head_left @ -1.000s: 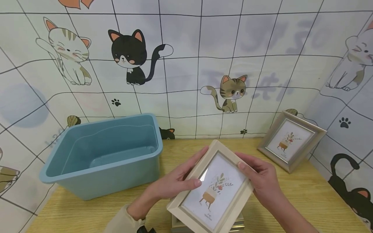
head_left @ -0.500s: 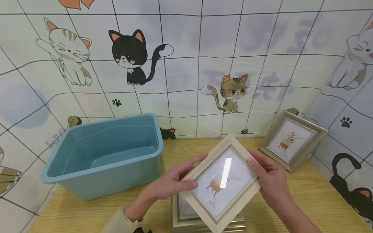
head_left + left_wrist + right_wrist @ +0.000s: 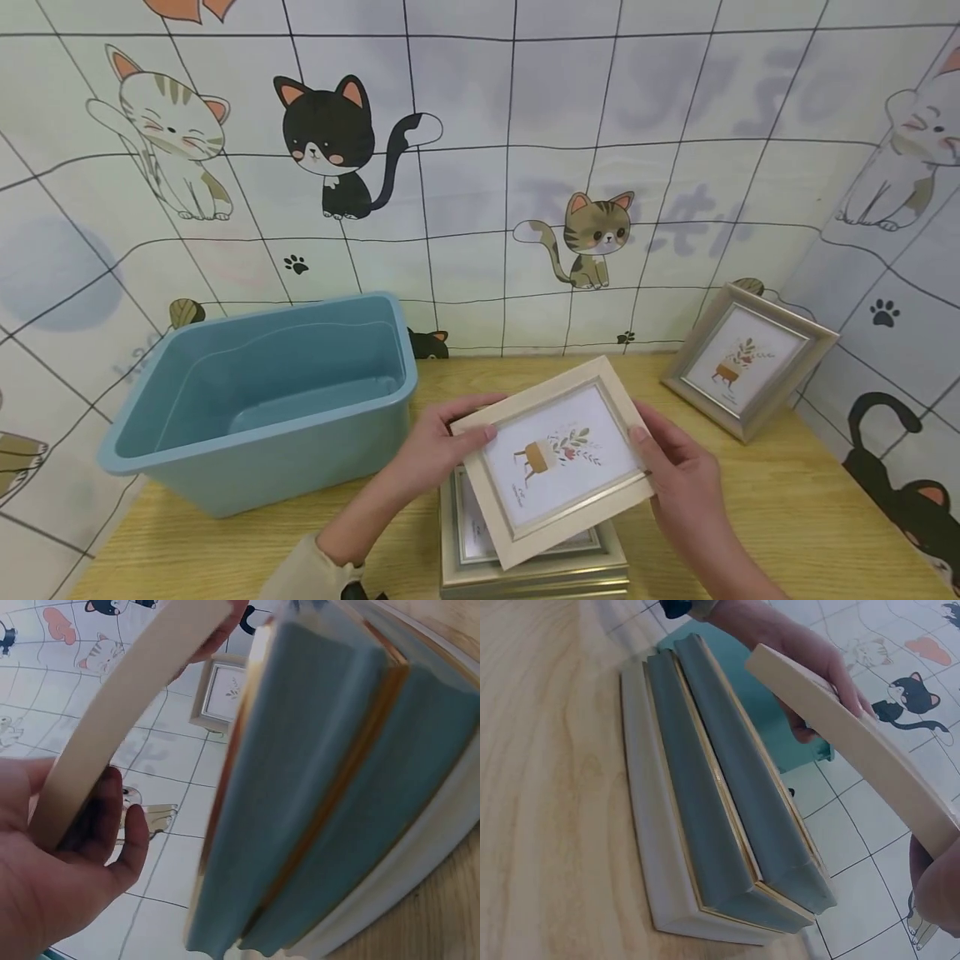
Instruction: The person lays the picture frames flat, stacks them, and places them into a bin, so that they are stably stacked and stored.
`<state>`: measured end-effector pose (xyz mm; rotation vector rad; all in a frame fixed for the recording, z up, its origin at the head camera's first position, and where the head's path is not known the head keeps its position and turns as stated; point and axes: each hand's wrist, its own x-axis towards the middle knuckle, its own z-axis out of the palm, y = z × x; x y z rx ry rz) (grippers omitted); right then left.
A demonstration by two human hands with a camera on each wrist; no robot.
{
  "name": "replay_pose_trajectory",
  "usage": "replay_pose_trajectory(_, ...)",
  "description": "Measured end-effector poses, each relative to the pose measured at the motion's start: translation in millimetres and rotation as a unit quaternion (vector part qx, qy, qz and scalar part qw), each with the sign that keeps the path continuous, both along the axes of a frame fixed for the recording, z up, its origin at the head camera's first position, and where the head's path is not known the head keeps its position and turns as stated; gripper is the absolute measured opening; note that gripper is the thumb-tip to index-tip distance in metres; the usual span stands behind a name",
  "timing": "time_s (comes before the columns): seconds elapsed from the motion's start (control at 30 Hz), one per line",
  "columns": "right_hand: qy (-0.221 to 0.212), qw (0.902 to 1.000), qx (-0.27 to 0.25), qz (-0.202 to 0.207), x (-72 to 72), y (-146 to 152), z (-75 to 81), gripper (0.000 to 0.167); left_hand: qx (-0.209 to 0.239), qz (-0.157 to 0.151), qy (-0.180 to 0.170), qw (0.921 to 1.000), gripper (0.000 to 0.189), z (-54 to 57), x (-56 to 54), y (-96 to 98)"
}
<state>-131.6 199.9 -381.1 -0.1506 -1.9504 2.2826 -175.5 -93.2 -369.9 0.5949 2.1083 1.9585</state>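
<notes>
Left hand (image 3: 441,446) grips upper left corner of cream picture frame (image 3: 555,462), thumb on front; right hand (image 3: 684,471) grips its right side. Frame tilted, held above stack of three frames (image 3: 551,577), forward of back edge of tabletop (image 3: 780,512). Blue tub (image 3: 300,462) near back left corner; silvery frame (image 3: 750,362) by back right corner, seemingly leaning against wall (image 3: 465,100).

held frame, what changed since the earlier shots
The held frame turned clockwise in the head view, now more sideways, baring more of the stack. The left hand and right hand both keep hold. Tub and far frame stayed put.
</notes>
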Motion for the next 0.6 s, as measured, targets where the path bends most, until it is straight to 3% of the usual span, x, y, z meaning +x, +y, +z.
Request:
replay_pose_trajectory(0.2, -0.031, 0.9962, 0.077, 0.027, 9.5, -5.0, -4.9, 0.054, 0.004, 0.086, 0.001, 0.9963, 0.036, -12.1, -6.1, -0.3)
replay_pose_trajectory(0.33, -0.048, 0.9907, 0.122, 0.037, 15.2, -9.4, -8.4, 0.060, -0.022, 0.135, 0.012, 0.9905, 0.031, -17.6, -8.1, 0.3)
replay_pose_trajectory(0.47, -0.051, 0.9844, 0.165, 0.036, 19.1, -11.3, -12.9, 0.064, -0.053, 0.151, 0.025, 0.9868, 0.029, -18.9, -8.0, 1.0)
replay_pose_trajectory(0.6, -0.066, 0.9750, 0.210, 0.029, 22.9, -11.0, -18.3, 0.065, -0.080, 0.132, 0.029, 0.9876, 0.029, -22.1, -7.2, -1.6)
